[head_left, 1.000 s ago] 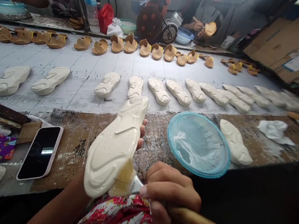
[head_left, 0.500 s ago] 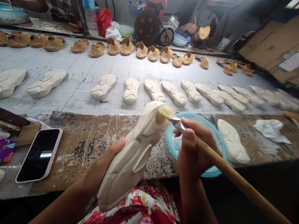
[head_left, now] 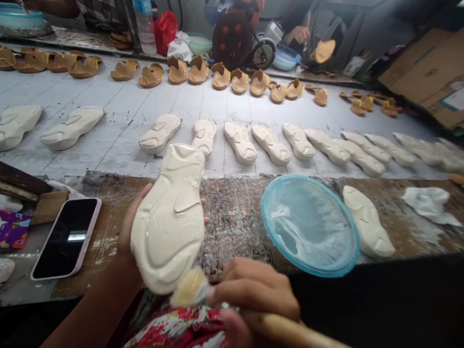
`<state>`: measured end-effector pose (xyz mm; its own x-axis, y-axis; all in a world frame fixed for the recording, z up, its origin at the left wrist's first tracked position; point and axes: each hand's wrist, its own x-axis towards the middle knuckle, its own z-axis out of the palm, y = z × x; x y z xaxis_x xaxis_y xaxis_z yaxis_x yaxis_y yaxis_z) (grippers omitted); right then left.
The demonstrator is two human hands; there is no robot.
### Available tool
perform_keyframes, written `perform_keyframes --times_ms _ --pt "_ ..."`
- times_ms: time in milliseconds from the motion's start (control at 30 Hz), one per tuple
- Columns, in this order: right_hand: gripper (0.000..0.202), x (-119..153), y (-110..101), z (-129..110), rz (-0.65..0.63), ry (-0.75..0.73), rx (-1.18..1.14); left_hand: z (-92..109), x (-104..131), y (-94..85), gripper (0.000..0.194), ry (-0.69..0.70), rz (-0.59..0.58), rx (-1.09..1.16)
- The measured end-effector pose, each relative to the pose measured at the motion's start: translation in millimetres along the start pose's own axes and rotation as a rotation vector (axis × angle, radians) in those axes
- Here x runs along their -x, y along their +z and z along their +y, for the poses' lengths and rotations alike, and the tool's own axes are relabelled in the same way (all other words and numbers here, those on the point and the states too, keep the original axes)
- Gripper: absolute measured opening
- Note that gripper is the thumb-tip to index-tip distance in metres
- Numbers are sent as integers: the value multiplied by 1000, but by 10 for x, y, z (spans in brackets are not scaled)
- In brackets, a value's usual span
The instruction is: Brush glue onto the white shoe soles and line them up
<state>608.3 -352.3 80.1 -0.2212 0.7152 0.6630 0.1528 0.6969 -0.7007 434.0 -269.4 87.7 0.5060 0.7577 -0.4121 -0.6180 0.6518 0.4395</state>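
Glossy white, the sole sits gripped by our left hand, left of the bowl; our right hand grasps the brush at its near end; the top seems coated, the sides we cannot judge; the second sole, right of the bowl, looks duller, perhaps uncoated.

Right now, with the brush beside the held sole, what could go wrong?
The glossy sole might slip from the left hand. The brush in the right hand could drip onto the floral fabric below. The blue bowl stands near the table's front edge, so a knock might tip it.
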Motion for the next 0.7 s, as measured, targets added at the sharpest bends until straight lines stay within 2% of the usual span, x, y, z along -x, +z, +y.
perform_keyframes --times_ms 100,233,333,400,467,600,633,700 --pt "14 -69 -118 34 127 76 128 -83 31 74 65 -63 1 20" --pt "13 18 -27 69 28 -10 215 -133 8 64 67 -22 5 40" --pt "10 142 -10 66 -92 4 58 -108 -43 -38 69 -70 -24 39" --pt "10 151 -109 63 -76 73 -46 -116 -46 -72 64 -143 -37 49" --pt "12 84 -268 75 60 112 -31 -161 -7 -46 57 -187 -7 62" --pt "22 -121 -532 167 453 74 296 -273 156 98 51 -305 69 31" --pt "21 -155 -558 191 509 64 368 -288 193 127 50 -338 74 17" --pt "20 -192 -564 218 507 81 415 -301 239 155 46 -375 84 -14"
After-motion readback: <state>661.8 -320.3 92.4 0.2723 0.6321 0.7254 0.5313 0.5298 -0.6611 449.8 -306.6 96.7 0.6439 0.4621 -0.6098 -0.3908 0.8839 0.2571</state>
